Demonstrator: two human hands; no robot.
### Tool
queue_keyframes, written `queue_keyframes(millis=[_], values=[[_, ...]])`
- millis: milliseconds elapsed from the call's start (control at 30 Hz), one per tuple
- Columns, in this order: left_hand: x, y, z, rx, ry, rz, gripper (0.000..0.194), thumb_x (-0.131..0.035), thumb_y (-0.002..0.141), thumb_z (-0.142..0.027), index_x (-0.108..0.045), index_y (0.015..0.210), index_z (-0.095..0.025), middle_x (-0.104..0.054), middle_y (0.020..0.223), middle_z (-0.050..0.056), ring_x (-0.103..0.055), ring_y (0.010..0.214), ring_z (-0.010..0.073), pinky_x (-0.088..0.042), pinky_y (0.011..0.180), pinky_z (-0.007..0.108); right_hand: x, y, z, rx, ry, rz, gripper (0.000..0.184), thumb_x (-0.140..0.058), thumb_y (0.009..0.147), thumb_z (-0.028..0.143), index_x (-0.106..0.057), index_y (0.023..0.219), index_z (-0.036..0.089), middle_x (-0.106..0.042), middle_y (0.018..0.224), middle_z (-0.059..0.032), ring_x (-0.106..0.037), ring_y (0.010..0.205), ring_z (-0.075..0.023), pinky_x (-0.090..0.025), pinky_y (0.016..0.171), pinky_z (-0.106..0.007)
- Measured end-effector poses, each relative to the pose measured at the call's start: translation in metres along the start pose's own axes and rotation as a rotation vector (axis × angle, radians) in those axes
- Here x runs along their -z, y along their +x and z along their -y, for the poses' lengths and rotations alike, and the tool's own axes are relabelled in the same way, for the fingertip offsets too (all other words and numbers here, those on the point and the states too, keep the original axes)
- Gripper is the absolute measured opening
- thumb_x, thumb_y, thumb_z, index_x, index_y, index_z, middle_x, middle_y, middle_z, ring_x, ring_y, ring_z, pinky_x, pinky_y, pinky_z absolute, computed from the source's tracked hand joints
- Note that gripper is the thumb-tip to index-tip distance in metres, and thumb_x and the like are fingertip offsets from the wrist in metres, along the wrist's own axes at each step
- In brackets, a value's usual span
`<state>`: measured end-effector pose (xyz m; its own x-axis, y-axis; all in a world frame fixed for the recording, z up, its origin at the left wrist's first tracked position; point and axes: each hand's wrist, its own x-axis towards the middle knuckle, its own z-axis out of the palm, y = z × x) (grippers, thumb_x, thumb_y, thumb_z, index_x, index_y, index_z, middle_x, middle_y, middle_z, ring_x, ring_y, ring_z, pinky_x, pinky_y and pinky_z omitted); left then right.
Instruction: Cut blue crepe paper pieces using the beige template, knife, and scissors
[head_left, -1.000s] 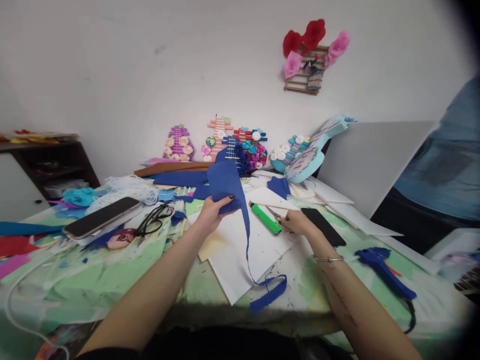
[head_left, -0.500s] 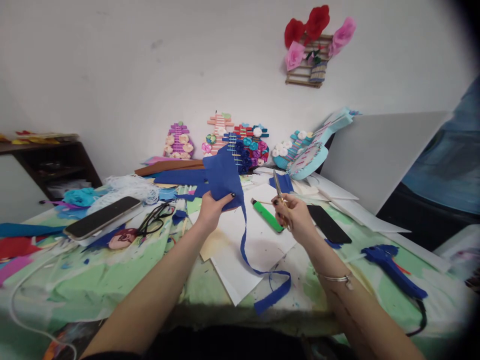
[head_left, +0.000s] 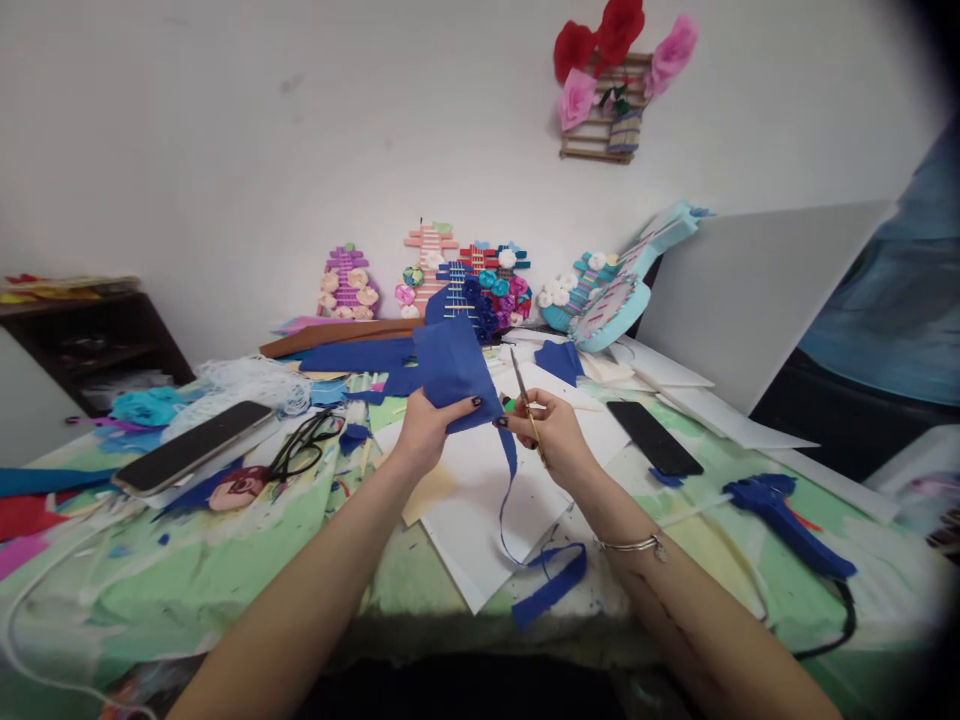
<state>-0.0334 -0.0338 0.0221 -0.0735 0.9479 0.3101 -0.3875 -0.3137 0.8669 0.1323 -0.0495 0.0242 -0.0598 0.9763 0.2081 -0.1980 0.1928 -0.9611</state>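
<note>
My left hand [head_left: 422, 432] is closed on the lower edge of a dark blue sheet [head_left: 451, 362] of soft paper or cloth, thumb on top. In my right hand [head_left: 559, 435] is a pair of scissors [head_left: 523, 385], blades pointing up and away. The right thumb and finger meet the sheet's lower right corner. From that corner hangs a narrow blue strip [head_left: 512, 455], curling down to the table's front. White paper [head_left: 480, 530] lies beneath the hands. A green utility knife [head_left: 510, 405] is mostly hidden behind the right fingers.
A phone [head_left: 195, 447] and tangled black cord [head_left: 304, 445] lie left. At right are a black phone [head_left: 654, 438] and a blue glue gun [head_left: 791, 525] with its cable. Decorated guitar-shaped crafts [head_left: 457, 285] stand along the wall. A grey board [head_left: 757, 300] leans at right.
My right hand has moved left with the scissors to the sheet's corner, now covering most of the green knife. The sheet has shifted slightly lower, and the strip's top has swung right.
</note>
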Motion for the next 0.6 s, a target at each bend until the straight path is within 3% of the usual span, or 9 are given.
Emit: queue_keyframes(millis=[133, 300, 367, 500, 600], values=[[-0.003, -0.002, -0.004, 0.012, -0.041, -0.008, 0.045, -0.09, 0.047, -0.021, -0.071, 0.086, -0.013, -0.075, 0.087, 0.008, -0.071, 0.077, 0.0238, -0.057, 0.079, 0.039, 0.006, -0.001, 0.0, 0.016, 0.04, 0.004, 0.042, -0.087, 0.048, 0.03, -0.055, 0.072, 0.018, -0.056, 0.053, 0.0063, -0.041, 0.039, -0.0052, -0.025, 0.039, -0.019], [0.002, 0.002, -0.006, -0.043, -0.073, -0.068, 0.044, -0.09, 0.046, -0.019, -0.071, 0.086, -0.013, -0.075, 0.086, 0.007, -0.07, 0.076, 0.022, -0.058, 0.076, 0.035, 0.008, -0.011, 0.008, 0.131, -0.005, 0.005, 0.038, -0.083, 0.061, 0.043, -0.06, 0.074, 0.016, -0.069, 0.059, -0.0039, -0.042, 0.036, -0.0062, -0.03, 0.036, -0.021], [0.004, 0.004, -0.006, -0.07, -0.081, -0.096, 0.045, -0.09, 0.046, -0.018, -0.071, 0.087, -0.013, -0.076, 0.088, 0.007, -0.07, 0.078, 0.0218, -0.058, 0.076, 0.034, 0.008, -0.018, 0.009, 0.145, 0.0, 0.136, 0.041, -0.078, 0.067, 0.051, -0.06, 0.072, 0.015, -0.069, 0.058, -0.006, -0.044, 0.035, -0.0073, -0.031, 0.036, -0.021], [0.005, 0.005, -0.007, -0.09, -0.093, -0.124, 0.048, -0.089, 0.045, -0.017, -0.071, 0.09, -0.014, -0.076, 0.088, 0.006, -0.07, 0.082, 0.0222, -0.057, 0.078, 0.033, 0.003, -0.031, 0.002, 0.006, -0.045, 0.474, 0.054, -0.067, 0.07, 0.067, -0.057, 0.067, 0.015, -0.067, 0.055, -0.0072, -0.051, 0.036, -0.0106, -0.038, 0.035, -0.021], [0.003, 0.005, -0.009, -0.078, -0.104, -0.127, 0.049, -0.089, 0.046, -0.018, -0.071, 0.091, -0.014, -0.075, 0.088, 0.006, -0.07, 0.08, 0.0219, -0.058, 0.076, 0.034, -0.001, -0.036, -0.007, -0.078, -0.138, 0.581, 0.054, -0.067, 0.071, 0.067, -0.055, 0.065, 0.015, -0.064, 0.052, -0.0046, -0.051, 0.034, -0.0103, -0.036, 0.032, -0.02]])
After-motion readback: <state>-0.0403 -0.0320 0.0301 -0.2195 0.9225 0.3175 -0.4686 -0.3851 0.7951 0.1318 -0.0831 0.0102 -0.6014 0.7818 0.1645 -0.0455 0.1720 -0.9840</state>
